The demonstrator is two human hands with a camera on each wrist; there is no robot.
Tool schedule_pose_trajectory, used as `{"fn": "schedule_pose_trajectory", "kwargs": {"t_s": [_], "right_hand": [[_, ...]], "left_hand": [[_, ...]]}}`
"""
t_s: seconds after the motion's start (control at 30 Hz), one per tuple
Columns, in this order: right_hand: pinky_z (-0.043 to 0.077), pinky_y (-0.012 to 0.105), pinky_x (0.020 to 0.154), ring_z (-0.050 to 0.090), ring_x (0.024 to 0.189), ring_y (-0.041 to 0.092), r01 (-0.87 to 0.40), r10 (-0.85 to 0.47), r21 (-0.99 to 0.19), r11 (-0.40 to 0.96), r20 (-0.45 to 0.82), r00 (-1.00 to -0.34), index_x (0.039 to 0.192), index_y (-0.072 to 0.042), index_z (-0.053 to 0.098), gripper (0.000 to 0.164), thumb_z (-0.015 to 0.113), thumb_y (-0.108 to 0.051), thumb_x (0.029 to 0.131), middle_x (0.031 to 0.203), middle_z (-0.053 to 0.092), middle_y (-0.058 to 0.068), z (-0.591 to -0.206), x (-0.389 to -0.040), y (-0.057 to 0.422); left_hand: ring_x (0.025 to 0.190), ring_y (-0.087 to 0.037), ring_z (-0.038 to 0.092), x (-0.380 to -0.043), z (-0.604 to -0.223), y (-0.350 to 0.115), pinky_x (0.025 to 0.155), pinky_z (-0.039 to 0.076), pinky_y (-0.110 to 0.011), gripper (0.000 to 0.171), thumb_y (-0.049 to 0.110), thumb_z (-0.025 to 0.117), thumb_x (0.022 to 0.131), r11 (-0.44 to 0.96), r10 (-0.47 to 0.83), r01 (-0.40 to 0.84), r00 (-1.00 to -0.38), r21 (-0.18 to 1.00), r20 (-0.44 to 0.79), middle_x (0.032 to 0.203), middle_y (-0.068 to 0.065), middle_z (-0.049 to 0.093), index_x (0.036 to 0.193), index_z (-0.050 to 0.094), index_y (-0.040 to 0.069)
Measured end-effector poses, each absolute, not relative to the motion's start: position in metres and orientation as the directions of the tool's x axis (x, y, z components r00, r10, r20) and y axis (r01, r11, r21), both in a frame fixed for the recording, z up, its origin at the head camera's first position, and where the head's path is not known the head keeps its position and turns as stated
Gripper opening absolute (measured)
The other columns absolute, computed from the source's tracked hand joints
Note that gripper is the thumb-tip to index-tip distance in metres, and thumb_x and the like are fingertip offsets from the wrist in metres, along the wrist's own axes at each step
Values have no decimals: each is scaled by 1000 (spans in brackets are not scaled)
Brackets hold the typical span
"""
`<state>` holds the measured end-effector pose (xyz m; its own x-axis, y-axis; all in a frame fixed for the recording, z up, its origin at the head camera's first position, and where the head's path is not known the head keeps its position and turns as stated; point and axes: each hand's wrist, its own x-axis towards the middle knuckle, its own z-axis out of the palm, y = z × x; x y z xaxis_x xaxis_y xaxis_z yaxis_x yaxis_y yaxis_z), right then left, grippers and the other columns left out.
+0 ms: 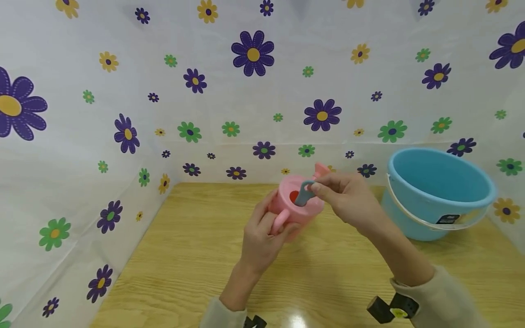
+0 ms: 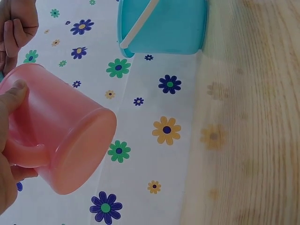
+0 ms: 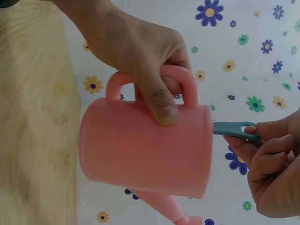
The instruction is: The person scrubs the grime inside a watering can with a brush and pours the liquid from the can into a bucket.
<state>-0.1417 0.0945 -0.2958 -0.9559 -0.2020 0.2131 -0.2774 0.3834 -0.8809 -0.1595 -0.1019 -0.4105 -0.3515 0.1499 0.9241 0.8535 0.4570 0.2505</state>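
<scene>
My left hand [image 1: 260, 232] grips a pink toy watering can [image 1: 301, 216] by its loop handle [image 3: 180, 77], thumb along the side. The can is held up over the table, its spout [image 3: 157, 206] pointing away. Between thumb and fingers, my right hand [image 1: 352, 200] pinches the holed end of a blue-grey handle [image 1: 304, 193]. The lower part of that handle's tool is hidden inside the can. Something red [image 1: 293, 196] shows inside the can's opening too. In the left wrist view, the can's base [image 2: 86, 152] faces the camera.
A light blue bucket [image 1: 440, 182] with a white carrying handle stands on the right of the wooden table [image 1: 184, 255]. Behind and to the left hangs a white sheet [image 1: 229, 95] printed with purple, yellow and green flowers.
</scene>
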Motion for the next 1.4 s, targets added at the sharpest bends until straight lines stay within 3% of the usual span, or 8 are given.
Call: {"fn": "schedule_pose_trajectory", "kwargs": {"t_s": [0.1, 0.23, 0.33, 0.37, 0.5, 0.67, 1.13, 1.4], "right_hand": [[34, 22, 46, 39, 54, 14, -267, -213, -885, 381, 197, -957, 103, -7, 71, 21, 62, -22, 93, 66, 54, 4, -298, -140, 94], [30, 22, 42, 50, 54, 17, -278, -168, -887, 368, 231, -958, 103, -6, 71, 22, 60, -22, 94, 79, 65, 13, -291, -139, 99], [42, 23, 57, 58, 77, 21, -306, -186, -884, 353, 254, -949, 103, -5, 70, 21, 61, -21, 93, 107, 68, 13, -291, -139, 97], [45, 25, 64, 58, 87, 22, -307, -199, -884, 352, 250, -947, 102, -5, 70, 21, 61, -21, 93, 101, 69, 12, -292, -139, 95], [46, 24, 61, 52, 69, 17, -271, -203, -900, 341, 211, -956, 102, -6, 70, 22, 62, -23, 92, 76, 65, 2, -297, -138, 91], [20, 26, 34, 26, 40, 14, -238, -125, -937, 255, 212, -969, 107, -4, 68, 26, 62, -26, 93, 49, 34, -3, -293, -135, 98], [39, 24, 48, 46, 61, 19, -504, -273, -737, 451, 424, -864, 106, -14, 71, 18, 57, -18, 96, 74, 54, 5, -286, -135, 86], [46, 28, 41, 50, 49, 23, -314, -296, -890, 331, 218, -930, 99, -10, 62, 20, 59, -29, 94, 79, 61, 13, -287, -146, 80]], "left_hand": [[107, -31, 60, -160, -410, -101, 90, 52, -35, 29, 20, 79, 76, 452, 155, 859, -341, 240, 927, 128, -23, 53, 73, 58, 1], [111, -31, 58, -160, -409, -100, 92, 51, -34, 28, 21, 79, 76, 453, 155, 854, -358, 256, 921, 130, -21, 53, 76, 60, 0], [110, -31, 59, -160, -409, -101, 92, 51, -34, 28, 21, 79, 76, 458, 148, 851, -358, 257, 922, 130, -21, 53, 76, 60, 0], [109, -31, 59, -160, -408, -101, 91, 51, -34, 29, 21, 79, 76, 461, 146, 850, -354, 253, 924, 130, -21, 53, 75, 59, 1], [107, -31, 60, -160, -408, -101, 91, 52, -34, 28, 21, 79, 76, 458, 147, 855, -343, 244, 928, 129, -22, 53, 74, 59, 1], [109, -31, 59, -159, -405, -102, 91, 51, -34, 29, 21, 79, 76, 458, 139, 850, -355, 258, 924, 129, -21, 53, 76, 60, 0], [109, -32, 59, -158, -406, -108, 90, 52, -35, 29, 21, 78, 76, 477, 121, 837, -367, 270, 923, 129, -21, 53, 75, 59, 0], [110, -31, 59, -158, -405, -109, 91, 52, -34, 26, 19, 77, 77, 445, 103, 843, -385, 304, 917, 131, -20, 52, 77, 60, 0]]}}
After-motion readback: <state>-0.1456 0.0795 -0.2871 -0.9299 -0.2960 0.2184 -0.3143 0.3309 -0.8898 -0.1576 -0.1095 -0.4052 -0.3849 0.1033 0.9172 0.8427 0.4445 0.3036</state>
